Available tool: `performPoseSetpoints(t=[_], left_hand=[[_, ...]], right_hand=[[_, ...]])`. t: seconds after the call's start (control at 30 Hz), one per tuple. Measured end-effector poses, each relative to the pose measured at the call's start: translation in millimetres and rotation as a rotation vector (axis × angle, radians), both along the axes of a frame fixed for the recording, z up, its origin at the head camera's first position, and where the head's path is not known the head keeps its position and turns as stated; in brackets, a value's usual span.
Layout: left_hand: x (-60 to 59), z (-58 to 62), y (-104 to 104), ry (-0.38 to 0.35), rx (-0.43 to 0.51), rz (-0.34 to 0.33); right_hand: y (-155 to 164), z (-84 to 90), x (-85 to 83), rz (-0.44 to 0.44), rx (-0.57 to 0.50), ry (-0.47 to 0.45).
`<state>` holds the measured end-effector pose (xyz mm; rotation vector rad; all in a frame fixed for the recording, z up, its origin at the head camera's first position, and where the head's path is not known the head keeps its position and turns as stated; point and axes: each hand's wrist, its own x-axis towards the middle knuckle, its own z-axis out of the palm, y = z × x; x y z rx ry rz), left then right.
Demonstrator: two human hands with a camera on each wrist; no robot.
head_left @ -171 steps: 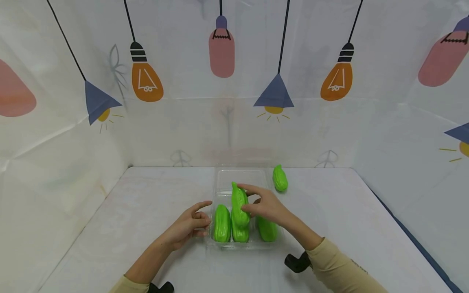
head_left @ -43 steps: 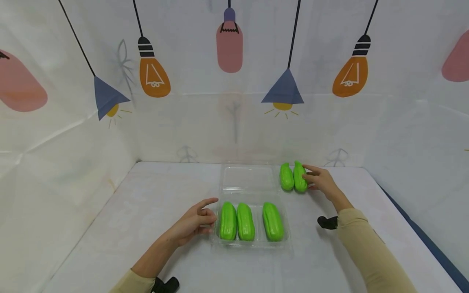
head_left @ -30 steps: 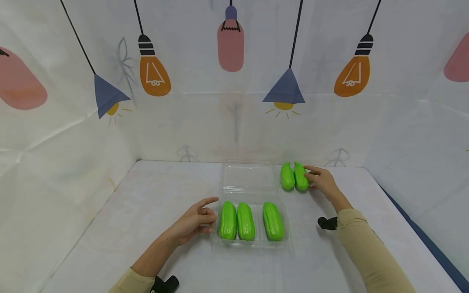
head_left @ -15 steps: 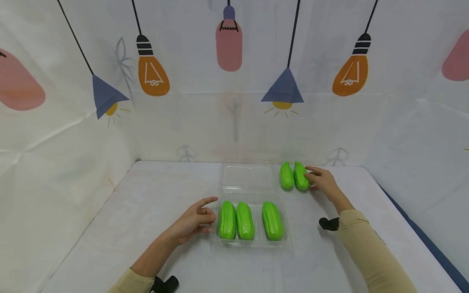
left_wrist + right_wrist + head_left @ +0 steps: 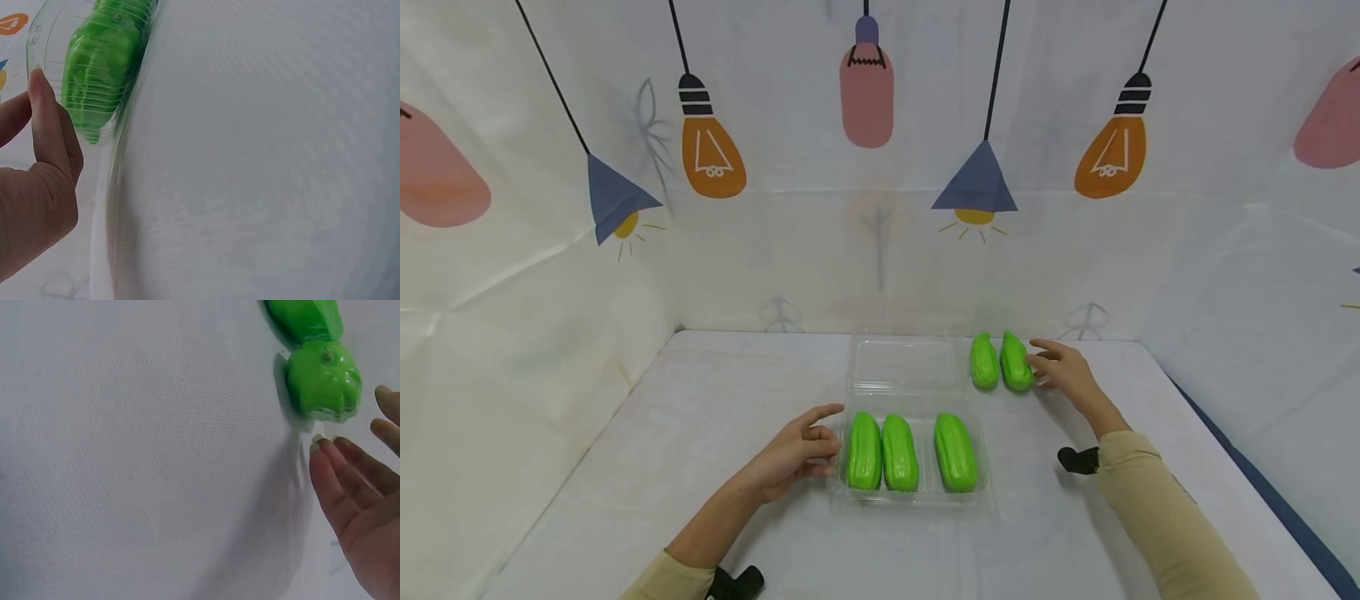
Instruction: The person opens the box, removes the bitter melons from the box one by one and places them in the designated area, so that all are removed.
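Three glossy green ridged vegetables, like bitter melons, lie upright in a clear plastic box (image 5: 927,467): a left one (image 5: 865,452), a middle one (image 5: 900,454) and a right one (image 5: 957,454). Two more stand side by side behind it on the right, an inner one (image 5: 984,362) and an outer one (image 5: 1017,363). My right hand (image 5: 1067,377) is just right of the outer one; in the right wrist view its straight fingers (image 5: 325,478) are apart from the green vegetable (image 5: 324,381). My left hand (image 5: 786,458) has relaxed fingers at the box's left edge, a fingertip touching the rim (image 5: 30,50).
The box's hinged lid (image 5: 910,364) lies folded back behind it. A white table (image 5: 760,367) lies beneath everything, with a lamp-patterned cloth wall (image 5: 775,250) at its back and sides. Black wrist mounts (image 5: 1078,460) stick out beside the sleeves.
Since the oldest frame, my right hand has carried a green vegetable from the box to beside the one at back right, let it go and drawn slightly right. My left hand stays by the box.
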<state>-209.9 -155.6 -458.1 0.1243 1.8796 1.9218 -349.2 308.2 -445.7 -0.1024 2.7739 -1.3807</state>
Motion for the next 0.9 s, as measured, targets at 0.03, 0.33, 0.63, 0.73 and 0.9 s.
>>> performPoseSetpoints(t=[0.03, 0.33, 0.63, 0.73, 0.9], left_hand=[[0.0, -0.1, 0, -0.001, -0.001, 0.0], [0.1, 0.8, 2, -0.002, -0.01, 0.003], [-0.2, 2.5, 4, -0.003, -0.011, 0.002], [-0.1, 2.4, 3, -0.001, -0.011, 0.001], [-0.7, 1.5, 4, 0.003, -0.014, -0.001]], right_hand=[[1, 0.4, 0.1, 0.0, 0.005, 0.009], [9, 8.2, 3.0, 0.029, 0.064, 0.089], [-5, 30.6, 9.9, 0.119, 0.125, 0.159], [-13, 39.5, 12.6, 0.15, 0.132, 0.176], [-21, 44.8, 14.6, 0.178, 0.144, 0.18]])
